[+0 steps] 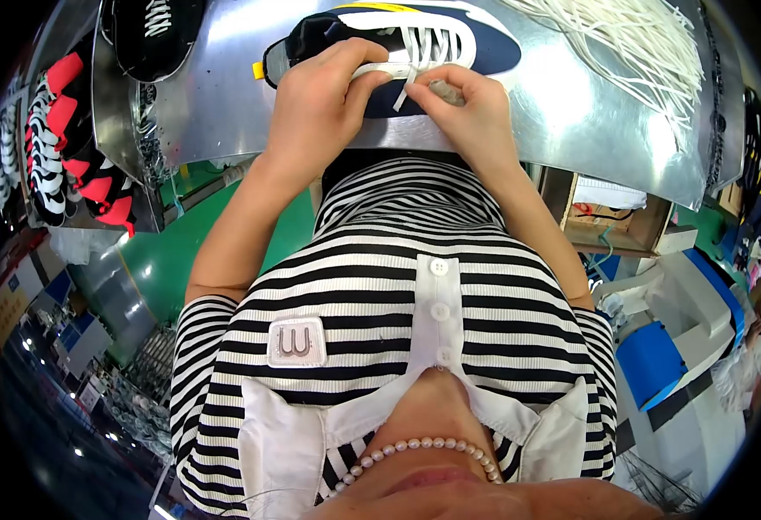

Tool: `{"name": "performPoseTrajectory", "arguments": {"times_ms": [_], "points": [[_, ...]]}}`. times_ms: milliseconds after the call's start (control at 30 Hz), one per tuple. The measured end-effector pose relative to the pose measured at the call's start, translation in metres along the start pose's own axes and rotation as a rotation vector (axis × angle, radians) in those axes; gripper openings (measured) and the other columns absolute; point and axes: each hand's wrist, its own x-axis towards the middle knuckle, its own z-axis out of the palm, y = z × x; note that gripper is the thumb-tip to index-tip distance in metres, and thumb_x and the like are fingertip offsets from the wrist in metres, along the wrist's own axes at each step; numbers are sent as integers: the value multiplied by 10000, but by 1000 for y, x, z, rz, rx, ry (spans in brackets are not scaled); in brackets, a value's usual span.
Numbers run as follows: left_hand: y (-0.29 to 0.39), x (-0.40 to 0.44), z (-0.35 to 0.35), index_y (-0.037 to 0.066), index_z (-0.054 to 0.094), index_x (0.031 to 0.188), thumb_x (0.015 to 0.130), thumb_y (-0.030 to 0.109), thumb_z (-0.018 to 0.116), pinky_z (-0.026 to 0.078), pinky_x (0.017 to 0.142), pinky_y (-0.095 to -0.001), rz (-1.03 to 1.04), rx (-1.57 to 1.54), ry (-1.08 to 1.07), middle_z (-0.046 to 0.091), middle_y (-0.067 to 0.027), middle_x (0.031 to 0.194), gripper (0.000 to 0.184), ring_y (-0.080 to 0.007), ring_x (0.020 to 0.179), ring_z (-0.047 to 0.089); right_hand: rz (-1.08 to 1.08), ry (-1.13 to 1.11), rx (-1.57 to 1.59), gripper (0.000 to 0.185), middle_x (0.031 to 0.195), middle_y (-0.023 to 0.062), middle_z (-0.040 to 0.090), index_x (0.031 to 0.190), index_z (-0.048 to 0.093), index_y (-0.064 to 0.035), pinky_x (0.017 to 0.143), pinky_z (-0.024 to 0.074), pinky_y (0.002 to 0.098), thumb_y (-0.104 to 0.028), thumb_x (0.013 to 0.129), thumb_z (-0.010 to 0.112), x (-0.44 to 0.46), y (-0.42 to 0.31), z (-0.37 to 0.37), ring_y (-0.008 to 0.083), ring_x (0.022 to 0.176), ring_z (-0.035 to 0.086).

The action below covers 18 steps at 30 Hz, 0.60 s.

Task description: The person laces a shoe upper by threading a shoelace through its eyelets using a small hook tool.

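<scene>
A navy, white and yellow sneaker (495, 45) lies sideways on the metal table, toe to the right. White laces cross its front eyelets. My left hand (318, 108) is closed at the shoe's near side, thumb and fingers pinching its white eyelet edge close to the opening. Close by, my right hand (471, 108) pinches a white shoelace (404, 94) between thumb and forefinger at that same edge. A short lace end hangs down between both hands. My fingers partly cover the eyelets and the shoe's near side.
A heap of loose white laces (636, 52) lies at the table's right. A black shoe (155, 39) stands at the left end. Red, black and white shoe parts (68, 143) are stacked beyond it. Below the metal table (224, 95), an open wooden drawer (610, 230) sits at right.
</scene>
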Motion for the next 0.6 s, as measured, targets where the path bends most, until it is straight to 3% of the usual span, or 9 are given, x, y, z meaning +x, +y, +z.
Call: {"name": "performPoseTrajectory", "arguments": {"times_ms": [133, 200, 333, 533, 600], "points": [[-1, -1, -4, 40, 636, 1016, 869, 97, 687, 487, 620, -373, -62, -50, -20, 656, -138, 837, 167, -310, 684, 627, 163, 8, 223, 157, 648, -21, 618, 883, 711, -34, 538, 416, 219, -184, 853, 748, 0, -11, 4, 39, 574, 512], [-3, -3, -4, 22, 646, 1075, 895, 121, 693, 493, 678, -279, -59, -15, -52, 683, -119, 875, 211, -199, 737, 643, 130, 40, 443, 156, 686, -34, 611, 902, 696, -15, 554, 404, 198, -163, 871, 734, 1, -18, 2, 15, 622, 502], [2, -2, -9, 32, 648, 1090, 890, 151, 705, 497, 674, -279, -114, -79, -144, 690, -127, 887, 240, -200, 745, 656, -45, 78, 289, 187, 712, -16, 636, 925, 686, 9, 575, 422, 206, -170, 882, 721, 15, -12, 4, 32, 646, 522], [5, -3, 2, 38, 649, 1052, 864, 181, 733, 508, 642, -299, -176, 25, -105, 700, -111, 895, 250, -237, 703, 661, -51, 57, 172, 247, 700, 23, 636, 1019, 618, 4, 561, 428, 233, -189, 895, 710, 9, -18, 3, 63, 617, 536], [2, -3, 5, 39, 647, 1037, 852, 181, 743, 503, 606, -298, -103, 67, -44, 703, -101, 896, 252, -234, 675, 657, -61, 53, 145, 258, 690, 41, 633, 1053, 580, -3, 559, 436, 251, -190, 913, 691, 0, -20, -3, 88, 601, 553]]}}
